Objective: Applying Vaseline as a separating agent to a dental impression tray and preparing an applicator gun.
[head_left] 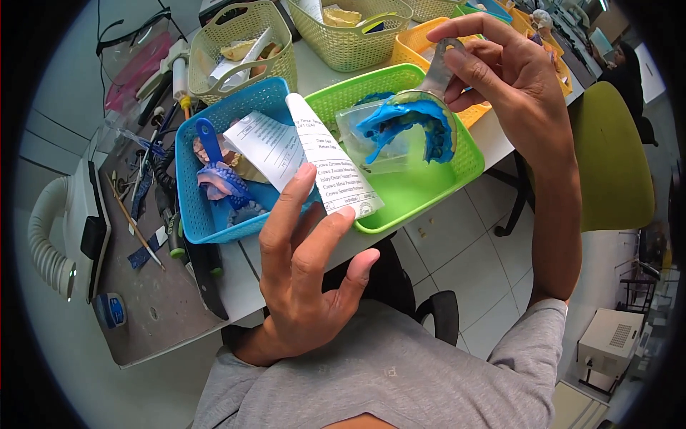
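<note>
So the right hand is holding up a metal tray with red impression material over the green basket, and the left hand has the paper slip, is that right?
Not quite: the impression material is blue, not red, as the head view shows. The rest holds: the right hand holds the metal tray over the green basket, and the left hand has the paper slip.

We count six perforated plastic baskets on the desk: one blue basket (193, 207) at the near edge, one green basket (468, 154) beside it, one orange basket (413, 44) behind, and three pale yellow-green baskets (243, 43) toward the far edge. We see two blue dental impressions: one in a metal tray (421, 121) and one in a blue-handled plastic tray (218, 175). One folded white paper slip (307, 161). Two hands: left (304, 279), right (500, 68).
</note>
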{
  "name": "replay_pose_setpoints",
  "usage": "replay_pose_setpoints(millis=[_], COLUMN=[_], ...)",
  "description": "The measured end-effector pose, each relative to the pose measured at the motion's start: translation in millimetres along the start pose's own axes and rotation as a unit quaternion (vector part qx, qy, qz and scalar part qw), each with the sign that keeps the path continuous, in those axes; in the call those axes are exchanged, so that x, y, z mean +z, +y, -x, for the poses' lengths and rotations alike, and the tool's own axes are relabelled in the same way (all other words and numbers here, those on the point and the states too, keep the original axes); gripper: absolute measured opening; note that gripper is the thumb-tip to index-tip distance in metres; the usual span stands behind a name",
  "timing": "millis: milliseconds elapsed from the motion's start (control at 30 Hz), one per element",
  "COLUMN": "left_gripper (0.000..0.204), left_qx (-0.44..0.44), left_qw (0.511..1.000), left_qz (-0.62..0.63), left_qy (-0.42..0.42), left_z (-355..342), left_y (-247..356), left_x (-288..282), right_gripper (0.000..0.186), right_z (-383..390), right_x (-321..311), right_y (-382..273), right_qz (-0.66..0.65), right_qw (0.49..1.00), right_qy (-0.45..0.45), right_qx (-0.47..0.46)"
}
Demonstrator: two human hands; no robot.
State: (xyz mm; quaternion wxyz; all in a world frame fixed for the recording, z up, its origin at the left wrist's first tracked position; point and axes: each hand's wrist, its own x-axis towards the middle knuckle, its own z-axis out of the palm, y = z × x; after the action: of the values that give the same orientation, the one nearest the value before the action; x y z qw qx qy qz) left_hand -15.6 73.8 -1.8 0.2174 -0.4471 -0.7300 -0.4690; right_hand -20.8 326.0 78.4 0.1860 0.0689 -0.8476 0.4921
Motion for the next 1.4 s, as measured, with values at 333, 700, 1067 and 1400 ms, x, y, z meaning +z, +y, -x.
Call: replay_pose_setpoints(millis=[333, 700, 1067, 1400], left_gripper=[0.035, 0.041, 0.033, 0.036], left_qx=[-0.014, 0.047, -0.001, -0.021], left_qw=[1.0, 0.997, 1.0, 0.999], left_qz=[0.017, -0.022, 0.014, 0.04], left_qy=[-0.004, -0.059, -0.016, -0.009], left_z=[9.3, 9.5, 7.5, -3.7], left_y=[-7.7, -11.4, -4.3, -4.2], left_x=[1.5, -3.9, 2.0, 8.6], right_gripper=[0.031, 0.031, 0.027, 0.013], right_z=[-2.8, -2.7, -4.9, 4.5], right_x=[-30.9, -33.2, -6.0, 0.7], right_y=[7.9, 37.8, 13.8, 0.2], right_qz=[0.015, -0.093, -0.021, 0.1], right_qw=[0.983, 0.987, 0.998, 0.986], right_qy=[0.181, 0.129, 0.008, -0.112], right_qx=[-0.027, 0.038, 0.054, 0.067])
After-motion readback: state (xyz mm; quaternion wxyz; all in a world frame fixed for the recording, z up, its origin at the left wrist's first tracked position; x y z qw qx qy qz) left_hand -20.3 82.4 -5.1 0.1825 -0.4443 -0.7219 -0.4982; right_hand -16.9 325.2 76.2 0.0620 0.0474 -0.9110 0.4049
